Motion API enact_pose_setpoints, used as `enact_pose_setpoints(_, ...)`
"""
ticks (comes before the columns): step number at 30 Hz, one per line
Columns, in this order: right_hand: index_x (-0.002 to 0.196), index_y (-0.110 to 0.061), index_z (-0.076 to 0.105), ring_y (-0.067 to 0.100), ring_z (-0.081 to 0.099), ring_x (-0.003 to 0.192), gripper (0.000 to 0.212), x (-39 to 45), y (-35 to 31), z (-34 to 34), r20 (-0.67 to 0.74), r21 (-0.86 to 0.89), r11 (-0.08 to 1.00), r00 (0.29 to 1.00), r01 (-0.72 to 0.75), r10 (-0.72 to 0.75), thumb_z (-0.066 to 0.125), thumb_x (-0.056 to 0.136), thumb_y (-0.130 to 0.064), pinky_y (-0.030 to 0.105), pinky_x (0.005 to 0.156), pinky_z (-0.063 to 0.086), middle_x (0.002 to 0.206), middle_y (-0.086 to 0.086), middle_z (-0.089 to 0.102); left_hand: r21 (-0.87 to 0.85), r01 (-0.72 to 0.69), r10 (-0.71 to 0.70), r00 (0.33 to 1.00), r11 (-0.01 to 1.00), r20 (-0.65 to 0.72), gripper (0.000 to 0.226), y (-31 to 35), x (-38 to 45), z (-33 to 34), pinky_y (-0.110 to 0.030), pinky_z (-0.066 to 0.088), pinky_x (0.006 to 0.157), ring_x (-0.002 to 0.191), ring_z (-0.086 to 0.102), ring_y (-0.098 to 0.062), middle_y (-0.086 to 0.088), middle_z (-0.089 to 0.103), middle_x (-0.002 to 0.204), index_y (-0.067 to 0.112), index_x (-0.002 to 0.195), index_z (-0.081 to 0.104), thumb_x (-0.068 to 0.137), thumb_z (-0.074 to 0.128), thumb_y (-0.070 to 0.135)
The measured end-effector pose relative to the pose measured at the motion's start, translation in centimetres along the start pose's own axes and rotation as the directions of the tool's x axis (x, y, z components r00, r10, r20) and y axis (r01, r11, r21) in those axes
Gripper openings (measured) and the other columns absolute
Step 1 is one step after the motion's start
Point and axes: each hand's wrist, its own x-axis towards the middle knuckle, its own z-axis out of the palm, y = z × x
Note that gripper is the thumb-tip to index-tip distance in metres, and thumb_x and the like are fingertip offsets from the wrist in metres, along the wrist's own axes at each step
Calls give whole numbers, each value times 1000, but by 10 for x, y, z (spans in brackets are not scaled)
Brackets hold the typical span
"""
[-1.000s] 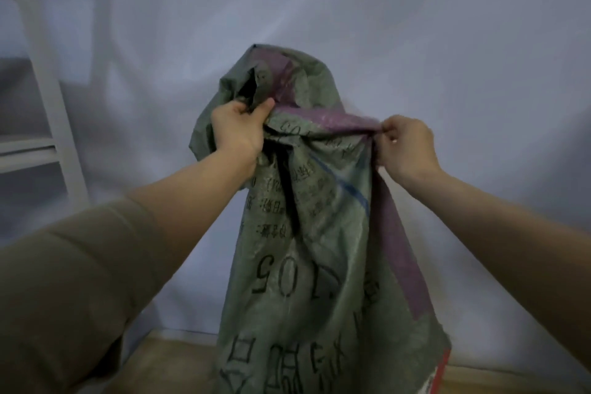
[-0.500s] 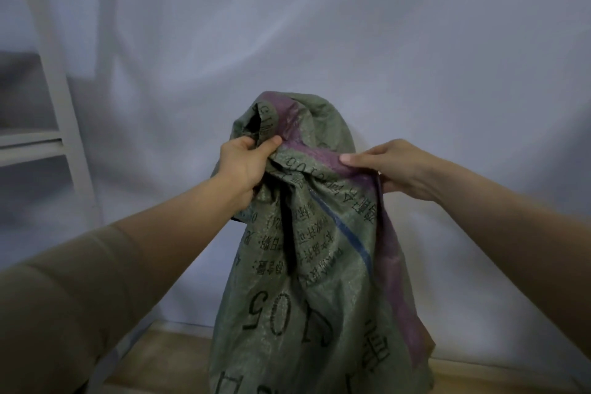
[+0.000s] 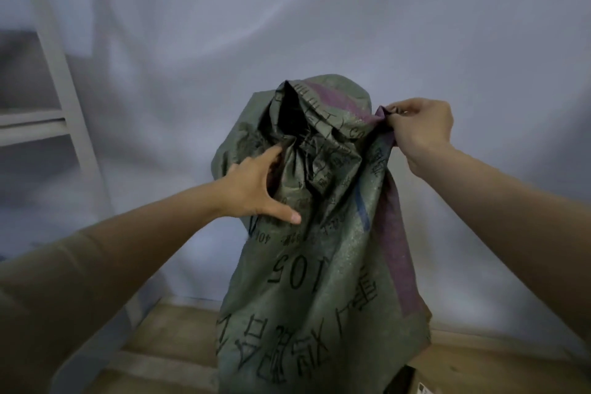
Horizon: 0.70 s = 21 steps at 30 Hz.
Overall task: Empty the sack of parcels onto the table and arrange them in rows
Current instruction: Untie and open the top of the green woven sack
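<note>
Pale draped backdrop cloth [image 3: 319, 16], white shelf frame [image 3: 60, 83] at left, wooden floor [image 3: 179, 339] below

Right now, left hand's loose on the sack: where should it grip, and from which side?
Best guess: the bunched fabric at the upper left of the sack, beside the dark fold, coming in from the left. The right hand already pinches the purple-striped corner on the other side, so a matching hold would likely keep the sack hanging evenly. The left hand lies spread against that fabric, thumb forward.

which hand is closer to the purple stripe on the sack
Right. The right hand pinches the sack at the purple stripe's gathered top end. The left hand lies on green fabric, away from the stripe.
</note>
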Motion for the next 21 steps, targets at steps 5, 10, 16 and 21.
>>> enact_pose_setpoints(5,65,-21,69,23,61,66,25,-6,9,0,4,-25,1000,1000,-7,7,71,83,-4,52,69,61,80,12,68,-110,-29,2,971,993,-239,109,-5,-3,25,-40,49,99,109,61,-21,-4,62,123,23,155,19,70,86,33)
enact_pose_setpoints(10,66,-23,71,30,70,70,16,-8,5,-7,-10,-71,997,1000,-26,25,74,79,-14,52,62,61,82,10,72,-78,-16,-22,886,997,-462,34,-12,-1,32,-37,57,85,78,68,-6,10,73,79,18,115,72,82,78,19)
enact_pose_setpoints(16,75,-15,69,39,71,62,16,-12,-1,-7,139,-124,984,980,-127,144,66,84,-2,52,52,60,88,22,72,-516,31,-301,842,856,-448,15,-6,0,13,-33,55,70,65,65,-17,-1,70,74,21,74,70,82,77,11)
enact_pose_setpoints(21,90,-8,63,27,62,40,34,-19,-30,40,226,68,989,968,-130,112,36,90,11,41,41,56,84,25,65,-848,-20,-531,772,529,-350,16,25,32,-19,-27,52,50,66,61,-23,-10,67,86,15,75,65,86,73,8)
